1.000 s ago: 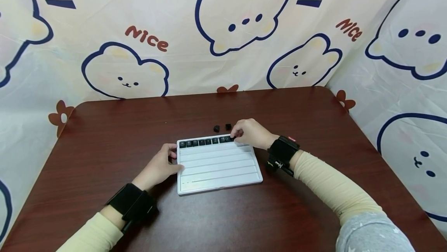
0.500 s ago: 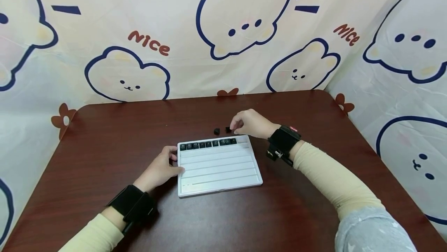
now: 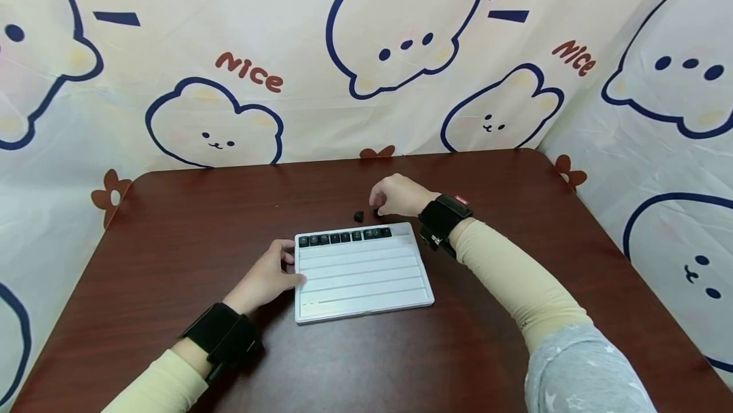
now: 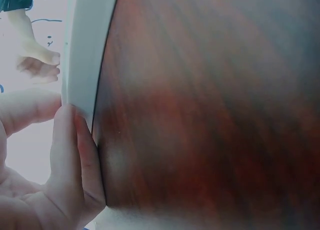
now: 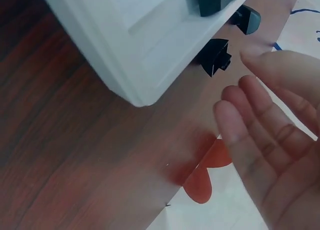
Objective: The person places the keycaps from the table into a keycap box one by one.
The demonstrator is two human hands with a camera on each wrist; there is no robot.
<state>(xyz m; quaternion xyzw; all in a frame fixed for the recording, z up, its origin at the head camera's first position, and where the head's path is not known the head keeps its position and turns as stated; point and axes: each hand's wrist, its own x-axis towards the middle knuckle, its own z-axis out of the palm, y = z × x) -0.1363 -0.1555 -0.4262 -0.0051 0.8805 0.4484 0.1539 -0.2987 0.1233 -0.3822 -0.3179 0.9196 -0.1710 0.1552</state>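
Observation:
A white tray with raised ridges lies on the table, and black keycaps stand in a row along its far edge. My left hand grips the tray's left side, thumb on the near part of the edge and fingers farther along it. Behind the tray, my right hand hovers beside two loose black keycaps, one at the left and one close to the fingertips. In the right wrist view, a gap shows between the right hand's relaxed fingers and the nearer loose keycap, which lies on its side.
The brown wooden table extends around the tray on every side. Patterned cloth hangs behind the table's far edge and along its sides. Black camera bands are strapped on both wrists.
My right hand has left the right end of the tray's keycap row and moved back to the loose keycaps behind the tray. The left hand keeps its hold.

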